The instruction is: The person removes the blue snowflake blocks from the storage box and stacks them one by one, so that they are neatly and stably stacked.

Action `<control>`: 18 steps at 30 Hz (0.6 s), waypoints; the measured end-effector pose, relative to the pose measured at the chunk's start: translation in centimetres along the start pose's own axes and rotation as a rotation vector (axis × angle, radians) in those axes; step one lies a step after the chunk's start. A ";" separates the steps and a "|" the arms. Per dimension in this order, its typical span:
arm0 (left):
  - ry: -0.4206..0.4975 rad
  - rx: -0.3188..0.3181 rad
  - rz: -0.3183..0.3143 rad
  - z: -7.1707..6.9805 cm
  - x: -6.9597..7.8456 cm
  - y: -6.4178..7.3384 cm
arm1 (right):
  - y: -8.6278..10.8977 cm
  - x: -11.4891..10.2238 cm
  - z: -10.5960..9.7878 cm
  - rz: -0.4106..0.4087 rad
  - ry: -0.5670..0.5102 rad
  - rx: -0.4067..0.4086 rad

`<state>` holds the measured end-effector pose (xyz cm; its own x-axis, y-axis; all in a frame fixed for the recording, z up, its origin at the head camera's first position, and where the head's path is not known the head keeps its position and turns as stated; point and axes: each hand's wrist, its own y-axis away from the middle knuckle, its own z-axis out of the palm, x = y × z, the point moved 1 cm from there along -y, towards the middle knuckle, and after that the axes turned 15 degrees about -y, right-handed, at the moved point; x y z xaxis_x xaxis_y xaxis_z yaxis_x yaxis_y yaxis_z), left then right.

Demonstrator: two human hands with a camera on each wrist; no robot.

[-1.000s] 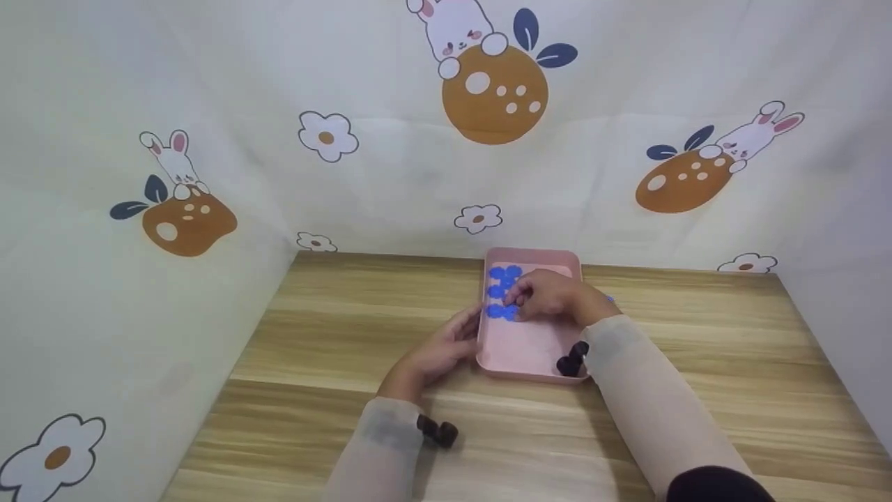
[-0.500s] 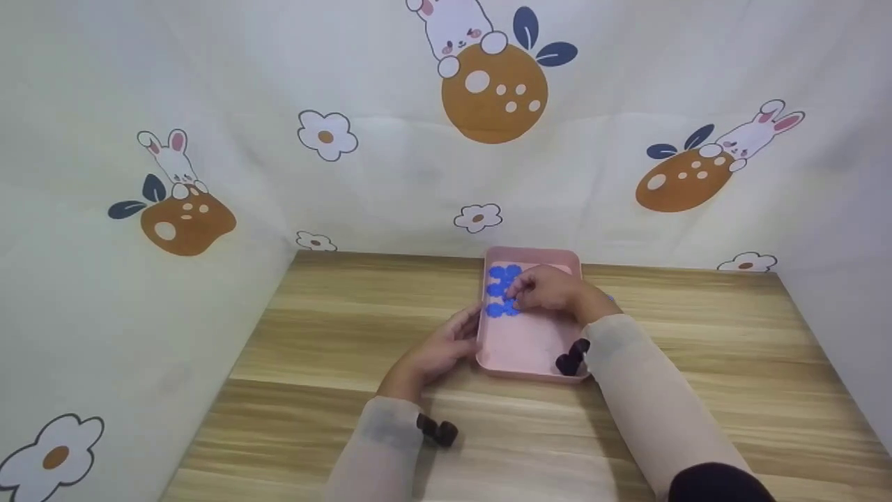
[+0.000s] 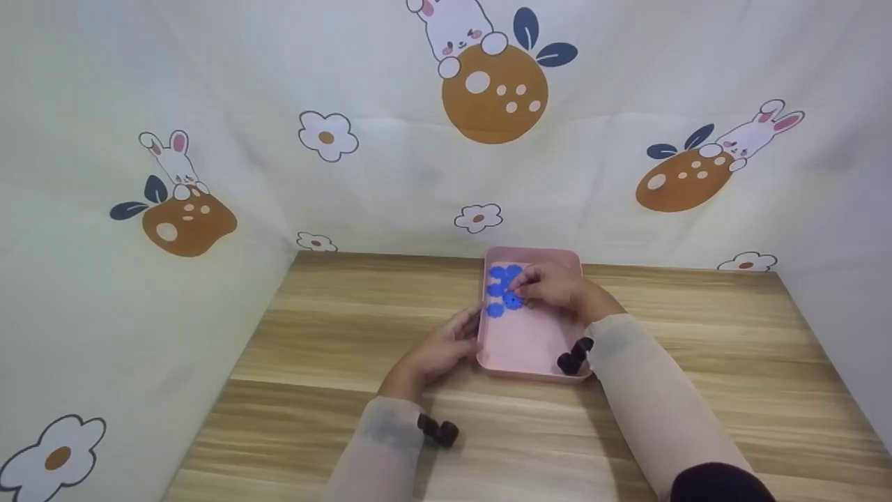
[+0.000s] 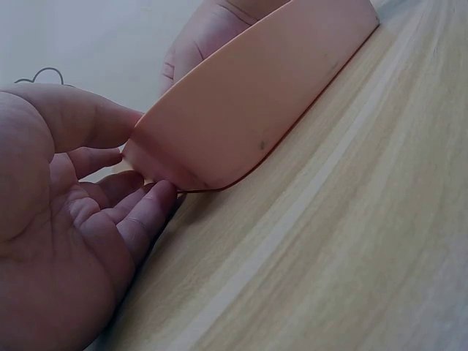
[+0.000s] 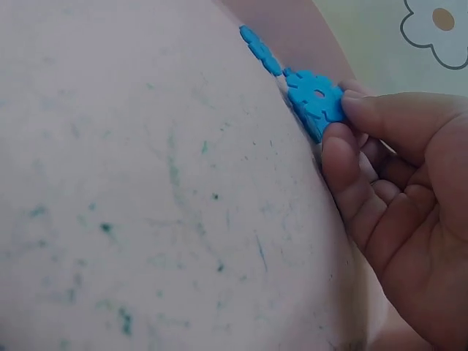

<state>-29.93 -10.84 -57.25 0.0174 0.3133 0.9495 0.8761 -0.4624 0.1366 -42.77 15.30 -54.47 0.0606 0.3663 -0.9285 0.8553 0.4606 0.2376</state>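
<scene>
A shallow pink tray [image 3: 521,352] lies on the wooden table, with several blue flower-shaped snowflake discs [image 3: 495,272] along its left side. My right hand [image 3: 554,286] reaches over the tray and pinches one notched snowflake disc [image 5: 316,95] between thumb and fingertip. In the head view that disc [image 3: 513,301] appears beside the left column. A second disc [image 5: 260,51] stands further off in the right wrist view. My left hand [image 3: 442,352] is at the tray's left wall, its fingertips [image 4: 164,191] touching the outside near a corner. Part of the right column is hidden by my right hand.
Patterned cloth [image 3: 397,188] with rabbits and flowers surrounds the wood-grain table [image 3: 327,335] at the back and sides. The tray's far end is close to the back cloth. Black camera mounts [image 3: 439,431] protrude from both sleeves.
My right hand has shifted slightly right, and the disc at the near end of the right column has moved a little toward the far end, now showing more fully. My left hand stays put.
</scene>
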 end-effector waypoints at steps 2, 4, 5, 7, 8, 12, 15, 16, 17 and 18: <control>0.003 0.000 -0.002 0.0 0.0 0.0 | 0.1 -0.4 -0.1 -0.021 -0.006 -0.001; 0.004 -0.002 -0.002 0.0 -0.1 -0.1 | 0.3 -1.0 -0.1 -0.040 -0.001 0.021; 0.012 -0.006 0.008 0.0 -0.1 -0.1 | 0.5 -1.2 -0.2 -0.053 0.008 0.039; 0.022 -0.011 0.022 0.0 -0.1 -0.1 | 0.9 -1.8 -0.4 -0.074 -0.001 0.067; 0.029 -0.017 0.035 0.0 -0.1 -0.2 | 1.1 -2.1 -0.5 -0.089 -0.011 0.084; 0.054 -0.026 0.062 0.0 -0.1 -0.2 | 2.4 -2.8 -1.1 -0.114 -0.126 0.132; 0.046 -0.025 0.058 0.0 -0.1 -0.2 | 3.6 -2.9 -1.6 -0.121 -0.208 0.168; 0.040 -0.025 0.053 0.0 -0.1 -0.1 | 3.9 -2.8 -1.9 -0.122 -0.227 0.178; 0.036 -0.024 0.048 -0.1 -0.1 -0.2 | 4.3 -2.6 -2.1 -0.125 -0.246 0.188; 0.032 -0.023 0.044 -0.1 -0.1 -0.2 | 4.7 -2.4 -2.3 -0.128 -0.264 0.199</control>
<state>-30.10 -10.86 -57.39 0.0400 0.2658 0.9632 0.8632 -0.4947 0.1007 -40.09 18.44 -50.51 0.0552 0.0818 -0.9951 0.9464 0.3135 0.0782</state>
